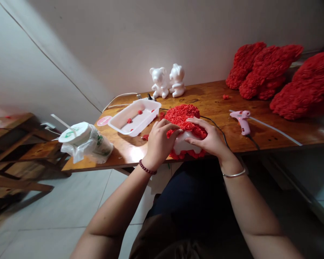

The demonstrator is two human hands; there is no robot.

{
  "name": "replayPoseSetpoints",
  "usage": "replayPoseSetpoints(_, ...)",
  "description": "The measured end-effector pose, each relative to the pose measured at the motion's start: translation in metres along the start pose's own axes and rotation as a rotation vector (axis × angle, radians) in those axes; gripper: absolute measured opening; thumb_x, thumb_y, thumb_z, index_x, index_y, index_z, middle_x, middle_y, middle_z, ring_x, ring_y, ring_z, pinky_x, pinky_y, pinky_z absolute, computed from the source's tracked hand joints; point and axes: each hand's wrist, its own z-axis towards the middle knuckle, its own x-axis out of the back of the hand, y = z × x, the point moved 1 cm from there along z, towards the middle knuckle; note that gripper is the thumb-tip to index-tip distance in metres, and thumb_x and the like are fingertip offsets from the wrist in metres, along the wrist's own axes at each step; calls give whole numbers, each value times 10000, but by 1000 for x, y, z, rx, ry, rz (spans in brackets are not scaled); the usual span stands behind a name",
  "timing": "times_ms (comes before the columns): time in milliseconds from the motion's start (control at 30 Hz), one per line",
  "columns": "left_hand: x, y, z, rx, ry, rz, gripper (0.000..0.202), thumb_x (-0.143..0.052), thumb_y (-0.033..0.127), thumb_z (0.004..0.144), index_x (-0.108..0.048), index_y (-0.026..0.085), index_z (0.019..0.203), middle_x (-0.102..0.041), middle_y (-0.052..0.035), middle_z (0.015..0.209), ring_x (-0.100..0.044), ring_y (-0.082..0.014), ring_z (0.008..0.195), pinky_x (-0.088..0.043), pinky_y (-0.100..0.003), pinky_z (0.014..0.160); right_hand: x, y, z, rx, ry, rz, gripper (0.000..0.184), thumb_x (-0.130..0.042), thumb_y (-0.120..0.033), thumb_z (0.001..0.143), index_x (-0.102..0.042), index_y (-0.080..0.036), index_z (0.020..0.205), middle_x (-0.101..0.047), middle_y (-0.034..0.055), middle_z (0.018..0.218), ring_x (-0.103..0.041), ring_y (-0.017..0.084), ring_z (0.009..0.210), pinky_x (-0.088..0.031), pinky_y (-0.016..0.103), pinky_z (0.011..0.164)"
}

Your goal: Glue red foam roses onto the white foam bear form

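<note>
A white foam figure [187, 144], partly covered with red foam roses [182, 114], lies at the table's front edge close to my body. My left hand [163, 138] is at its left side, thumb and forefinger closed together against the roses by the bare white patch. Whether a single rose sits in that pinch is hidden. From the right, my right hand [209, 136] wraps round the figure, fingers over the roses and thumb on the white foam. A pink glue gun [243, 120] rests to the right of my right hand.
A white plastic tray [136, 117] with several loose roses stands left of the figure. Two white foam bears [160, 82] sit behind. Large rose-covered shapes [270, 72] fill the back right. A lidded cup with straw [90, 142] stands near the left edge. Cords and a glue stick [275, 131] lie about.
</note>
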Motion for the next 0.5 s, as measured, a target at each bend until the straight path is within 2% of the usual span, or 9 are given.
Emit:
replayPoseSetpoints(133, -6, 2, -6, 43, 42, -21, 75, -713, 264, 925, -750, 200, 922, -690, -40, 925, -626, -188, 902, -495, -347, 849, -3, 2, 0, -8, 25, 102, 780, -882, -407, 700, -530, -293, 1387, -573, 79, 1487, -568, 273, 1379, -459, 464, 1186)
replayPoseSetpoints(233, -6, 3, -8, 55, 62, 14, 92, -698, 282, 936, -754, 209, 928, -699, -44, 932, -612, -205, 918, -497, -360, 852, -6, 3, 0, 7, 46, 168, 848, -892, -429, 679, -436, -308, 1384, -522, 90, 1510, -573, 262, 1375, -473, 434, 1175)
replayPoseSetpoints(400, 3, 8, -5, -87, 51, 255, 130, -696, 359, 930, -765, 249, 933, -707, -50, 945, -567, -251, 941, -486, -397, 842, -11, 4, 1, -43, 38, 148, 839, -866, -508, 689, -377, -314, 1342, -502, 99, 1476, -560, 262, 1389, -448, 442, 1200)
replayPoseSetpoints(500, 7, 12, -1, -137, 20, 313, 135, -683, 356, 937, -768, 255, 909, -696, -51, 934, -569, -254, 942, -481, -397, 837, -13, 5, 1, -53, 43, 134, 836, -861, -542, 684, -375, -307, 1322, -524, 108, 1439, -566, 263, 1381, -445, 450, 1202)
